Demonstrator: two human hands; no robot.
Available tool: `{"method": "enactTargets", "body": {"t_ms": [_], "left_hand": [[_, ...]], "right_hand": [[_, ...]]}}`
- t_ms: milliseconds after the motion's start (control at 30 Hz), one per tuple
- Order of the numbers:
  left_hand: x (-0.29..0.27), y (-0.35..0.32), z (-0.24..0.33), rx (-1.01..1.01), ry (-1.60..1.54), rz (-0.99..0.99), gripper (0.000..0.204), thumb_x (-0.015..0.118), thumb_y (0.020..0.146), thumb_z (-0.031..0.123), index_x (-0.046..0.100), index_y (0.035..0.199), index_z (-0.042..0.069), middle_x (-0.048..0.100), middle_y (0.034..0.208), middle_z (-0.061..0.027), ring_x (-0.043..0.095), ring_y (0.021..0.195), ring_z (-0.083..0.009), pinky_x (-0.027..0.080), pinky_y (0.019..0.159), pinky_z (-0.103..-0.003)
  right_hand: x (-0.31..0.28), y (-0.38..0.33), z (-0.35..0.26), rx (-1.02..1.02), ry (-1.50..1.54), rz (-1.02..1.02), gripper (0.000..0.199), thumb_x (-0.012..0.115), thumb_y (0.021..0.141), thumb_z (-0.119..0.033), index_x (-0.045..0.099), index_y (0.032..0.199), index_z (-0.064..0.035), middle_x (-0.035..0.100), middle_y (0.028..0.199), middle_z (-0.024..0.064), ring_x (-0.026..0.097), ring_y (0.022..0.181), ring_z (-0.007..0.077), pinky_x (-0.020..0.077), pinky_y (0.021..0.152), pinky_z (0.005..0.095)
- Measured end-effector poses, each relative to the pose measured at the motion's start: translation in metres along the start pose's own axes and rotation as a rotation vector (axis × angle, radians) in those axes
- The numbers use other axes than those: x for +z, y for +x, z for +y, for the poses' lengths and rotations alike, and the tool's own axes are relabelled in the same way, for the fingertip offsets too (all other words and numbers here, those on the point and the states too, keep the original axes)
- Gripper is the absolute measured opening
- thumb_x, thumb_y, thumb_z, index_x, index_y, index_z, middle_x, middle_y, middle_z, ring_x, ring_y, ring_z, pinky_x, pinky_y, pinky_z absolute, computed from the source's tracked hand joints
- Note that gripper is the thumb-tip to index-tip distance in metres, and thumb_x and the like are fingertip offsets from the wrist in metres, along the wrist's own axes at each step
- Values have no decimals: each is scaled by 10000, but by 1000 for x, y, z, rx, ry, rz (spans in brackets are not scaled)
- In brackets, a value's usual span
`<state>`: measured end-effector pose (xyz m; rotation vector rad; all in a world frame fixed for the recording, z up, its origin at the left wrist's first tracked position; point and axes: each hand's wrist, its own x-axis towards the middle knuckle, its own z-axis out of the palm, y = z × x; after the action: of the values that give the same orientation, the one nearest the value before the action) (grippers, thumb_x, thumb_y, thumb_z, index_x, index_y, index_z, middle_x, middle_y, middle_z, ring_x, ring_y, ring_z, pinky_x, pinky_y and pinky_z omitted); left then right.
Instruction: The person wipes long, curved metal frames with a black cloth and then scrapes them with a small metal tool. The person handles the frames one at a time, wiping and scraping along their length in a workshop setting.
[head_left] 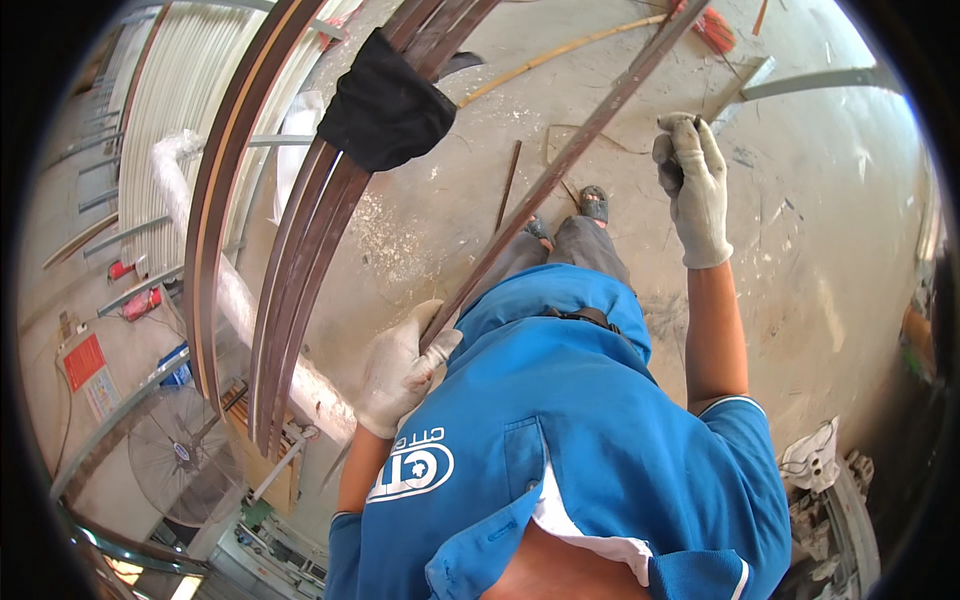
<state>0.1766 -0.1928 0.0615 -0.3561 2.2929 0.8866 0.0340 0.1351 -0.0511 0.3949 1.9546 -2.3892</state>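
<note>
My left hand (392, 376), in a whitish work glove, is wrapped round a long, narrow brown profile bar (560, 168). The bar slants from this hand up past my legs to the top right. My right hand (694, 190), gloved too, is raised at the right, away from the bar. Its fingers are bent together, their tips dark; whether something small is between them I cannot make out. Left of the bar, several brown profiles (300, 270) lie side by side, with a black cloth (385, 105) draped over them.
Another brown profile (215, 200) runs along the left, before a stack of white profiles (165, 110). A plastic-wrapped roll (240, 310) and a standing fan (185, 455) are beyond. A bamboo pole (560, 58), a red broom head (714, 32) and a metal bar (820, 82) are ahead.
</note>
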Motion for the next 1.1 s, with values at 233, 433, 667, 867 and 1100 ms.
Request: {"method": "enactTargets", "body": {"t_ms": [233,433,667,867,1100], "left_hand": [[1,16,-7,99,6,56,535,659,946,475,650,1254,37,735,1058,-212,705,992,-393,536,864,-451],[0,13,-6,180,51,104,410,692,957,350,657,1232,49,735,1032,-193,705,969,-373,541,817,-412],[3,12,-8,220,-37,144,379,661,970,377,665,1188,67,728,991,-201,693,941,-404,528,794,-444],[3,14,-12,189,-39,114,320,684,955,349,677,1141,88,708,945,-198,682,888,-404,509,735,-456],[4,19,-8,153,-42,175,436,703,910,488,713,1094,92,715,877,-196,685,833,-418,524,718,-479]], "right_hand": [[57,11,-54,-342,-353,-178,266,580,1055,-237,692,1170,-25,668,947,6,547,750,79,454,670,231],[199,50,-103,-804,-1160,-611,685,814,775,-454,593,1329,-117,713,1124,152,711,1011,323,567,840,436],[276,93,-37,-703,-1473,-857,297,682,875,-218,710,1158,-130,716,1015,186,691,1022,384,560,868,475],[182,103,-100,-336,-581,-761,353,670,953,-258,660,1210,-16,708,934,55,655,823,152,525,753,314],[11,101,-171,-481,-75,-273,390,630,953,-78,602,1323,45,711,1070,91,671,904,134,550,770,258]]}}
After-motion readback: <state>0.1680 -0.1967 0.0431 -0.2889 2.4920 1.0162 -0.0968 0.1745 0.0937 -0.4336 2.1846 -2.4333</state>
